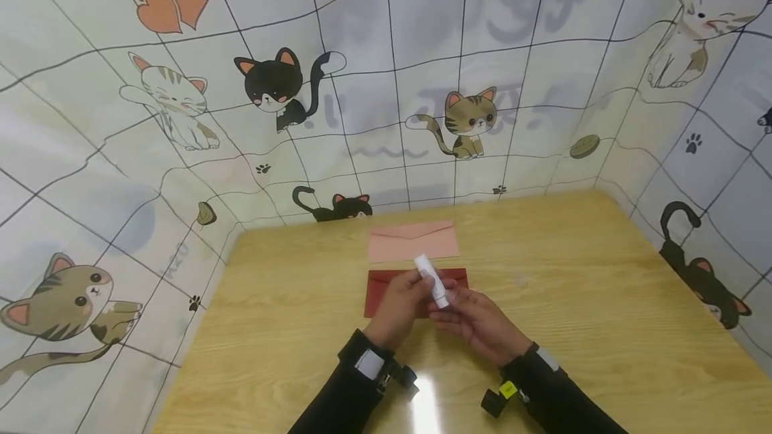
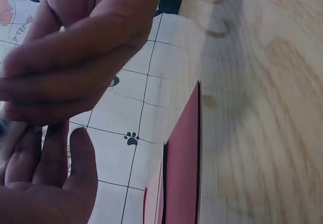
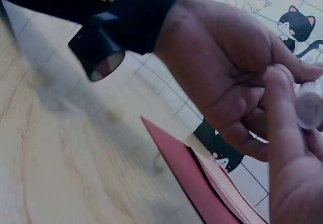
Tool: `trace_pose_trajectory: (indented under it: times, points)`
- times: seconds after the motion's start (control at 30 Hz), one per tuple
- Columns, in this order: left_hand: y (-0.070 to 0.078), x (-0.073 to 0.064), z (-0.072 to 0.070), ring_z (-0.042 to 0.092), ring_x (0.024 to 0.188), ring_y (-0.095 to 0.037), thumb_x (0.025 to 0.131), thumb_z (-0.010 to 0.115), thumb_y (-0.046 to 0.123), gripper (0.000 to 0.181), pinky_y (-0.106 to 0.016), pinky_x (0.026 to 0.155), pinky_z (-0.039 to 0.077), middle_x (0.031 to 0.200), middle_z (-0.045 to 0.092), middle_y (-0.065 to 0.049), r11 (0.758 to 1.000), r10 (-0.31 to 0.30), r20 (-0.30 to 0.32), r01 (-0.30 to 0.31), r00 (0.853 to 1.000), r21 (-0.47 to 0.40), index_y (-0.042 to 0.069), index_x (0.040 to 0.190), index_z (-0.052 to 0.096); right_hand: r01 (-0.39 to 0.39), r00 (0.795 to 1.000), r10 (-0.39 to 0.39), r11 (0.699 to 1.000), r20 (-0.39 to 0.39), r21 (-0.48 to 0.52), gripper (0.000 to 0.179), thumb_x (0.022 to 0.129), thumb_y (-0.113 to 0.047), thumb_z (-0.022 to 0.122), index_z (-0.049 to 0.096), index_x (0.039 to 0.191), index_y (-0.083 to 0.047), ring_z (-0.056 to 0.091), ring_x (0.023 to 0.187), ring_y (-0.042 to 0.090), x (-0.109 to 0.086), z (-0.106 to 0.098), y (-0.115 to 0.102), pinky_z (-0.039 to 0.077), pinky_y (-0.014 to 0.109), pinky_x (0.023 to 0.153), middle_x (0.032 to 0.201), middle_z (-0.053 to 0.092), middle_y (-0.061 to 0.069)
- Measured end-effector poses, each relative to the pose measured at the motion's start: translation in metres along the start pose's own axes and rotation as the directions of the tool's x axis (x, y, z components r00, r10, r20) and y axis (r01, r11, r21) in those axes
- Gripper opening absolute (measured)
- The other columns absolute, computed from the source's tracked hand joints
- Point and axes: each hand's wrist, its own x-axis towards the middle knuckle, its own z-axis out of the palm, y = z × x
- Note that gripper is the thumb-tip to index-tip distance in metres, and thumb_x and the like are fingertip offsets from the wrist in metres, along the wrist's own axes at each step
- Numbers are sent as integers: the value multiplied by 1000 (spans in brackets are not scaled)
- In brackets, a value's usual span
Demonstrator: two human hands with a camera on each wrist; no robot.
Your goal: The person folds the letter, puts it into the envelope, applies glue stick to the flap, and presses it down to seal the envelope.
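A white tube that looks like a glue stick (image 1: 431, 281) is held between both hands over the table. My left hand (image 1: 395, 303) grips its upper part, with the thumb lying along it. Fingers of my right hand (image 1: 479, 327) pinch the lower end. The tube tilts, its top leaning to the left. In the right wrist view the round end of the tube (image 3: 309, 108) shows between the fingers; in the left wrist view the hands cover most of it. Beneath and behind the hands lies a dark red envelope (image 1: 376, 290), partly hidden by them.
A pink envelope (image 1: 413, 243) lies just behind the red one, its flap side up. Both are on a light wooden table (image 1: 283, 327). White cloth walls (image 1: 374, 72) with printed cats and grid lines rise at the back and both sides.
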Motion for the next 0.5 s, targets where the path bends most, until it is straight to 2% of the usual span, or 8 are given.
trace_pose_trajectory:
  times: [0.1,0.17,0.2,0.3,0.37,0.4,0.43,0.5]
  points:
    - [0,-1,0,70,109,-16,104,59,27,28,-29,90,56,119,77,-7,1000,-3,-40,3,999,8,10,124,70,27,995,-32,998,-90,-49,19,109,-13,48,64,117,-11,74,103,11,1,2,5,58,28,96,116,70,1]
    - [0,-2,2,71,108,-15,101,63,25,27,-27,91,56,116,78,-9,1000,-1,-80,1,997,1,9,122,71,48,977,-78,987,-197,-151,10,104,-11,58,65,110,-9,74,100,9,3,4,9,60,28,93,113,70,-1]
    - [-1,-2,3,72,107,-15,100,66,24,27,-27,89,57,115,78,-9,1000,-1,-102,1,995,-1,9,121,72,57,960,-118,970,-253,-235,7,101,-11,64,65,107,-8,73,98,8,4,6,10,61,28,90,112,70,-2]
    - [-2,-1,7,74,103,-15,94,74,21,28,-27,83,60,112,79,-11,1000,2,-160,-5,987,-18,9,119,72,22,886,-248,867,-393,-498,25,90,-14,79,60,103,-5,70,95,6,8,10,14,60,24,84,109,68,1]
    - [-2,-1,8,74,102,-15,93,76,21,30,-28,81,61,112,79,-10,1000,5,-170,-10,985,-27,8,120,72,-15,857,-295,806,-423,-592,36,86,-17,83,56,106,-4,68,97,4,10,12,15,59,22,82,112,65,1]
    - [-1,-1,8,74,104,-15,94,75,20,31,-28,83,61,114,79,-10,1000,16,-160,-20,987,-22,7,122,71,-15,862,-288,808,-417,-589,37,88,-19,81,54,108,-4,68,96,5,10,12,15,59,23,82,112,65,1]
    - [0,-1,8,73,107,-16,95,73,21,32,-28,86,60,116,78,-9,999,31,-146,-33,989,-17,6,123,69,2,884,-259,835,-390,-550,34,93,-22,77,53,110,-5,69,96,6,9,11,14,60,24,84,111,65,1]
    - [3,-2,6,72,114,-18,99,67,19,33,-30,96,57,121,77,-10,998,59,-100,-61,993,-16,3,128,67,50,944,-176,914,-281,-402,27,103,-28,62,52,118,-6,72,97,9,8,10,12,61,28,87,111,68,0]
